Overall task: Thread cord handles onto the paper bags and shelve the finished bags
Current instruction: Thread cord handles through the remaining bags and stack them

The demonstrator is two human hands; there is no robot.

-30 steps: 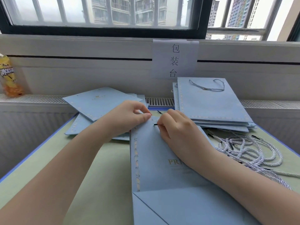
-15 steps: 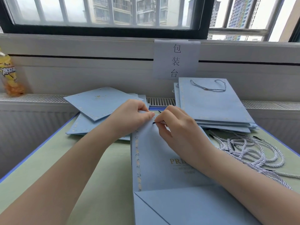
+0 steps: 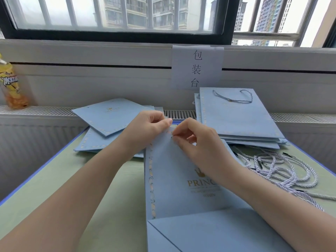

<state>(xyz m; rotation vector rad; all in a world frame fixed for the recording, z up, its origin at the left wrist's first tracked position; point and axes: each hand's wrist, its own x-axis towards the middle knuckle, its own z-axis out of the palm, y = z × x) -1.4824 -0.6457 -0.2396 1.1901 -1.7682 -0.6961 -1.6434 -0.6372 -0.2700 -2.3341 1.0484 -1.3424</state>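
Your left hand (image 3: pixel 145 132) pinches the top edge of the flat paper bag (image 3: pixel 174 179) in front of you, thumb and fingers curled onto the paper near its upper left corner. Your right hand (image 3: pixel 198 142) sits just beside it with fingertips curled tight at the same edge, pinching something small and dark there; it is too small to tell whether that is a cord tip. The bag is smooth matte pale blue paper, rectangular, lying flat on the table (image 3: pixel 109 197) with its folded bottom flap toward you, a scalloped gold border down its left side and a gold crown with lettering printed near the middle.

To your left, a loose pile of unthreaded bags (image 3: pixel 109 120) lies fanned at angles, the same blue paper with gold trim. To your right, a neater stack of finished bags (image 3: pixel 236 119) lies flat, the top one showing a twisted cord handle (image 3: pixel 234 99) looped at its far end. Nearer you on the right, a tangle of loose cords (image 3: pixel 276 166) rests on the table: twisted pale rope with a silky sheen and short dark stiff tips.

The table has a soft green surface with a blue rim. A white paper sign (image 3: pixel 197 68) with three black characters hangs on the wall behind, and a yellow plastic bottle (image 3: pixel 11 84) stands on the ribbed ledge at far left
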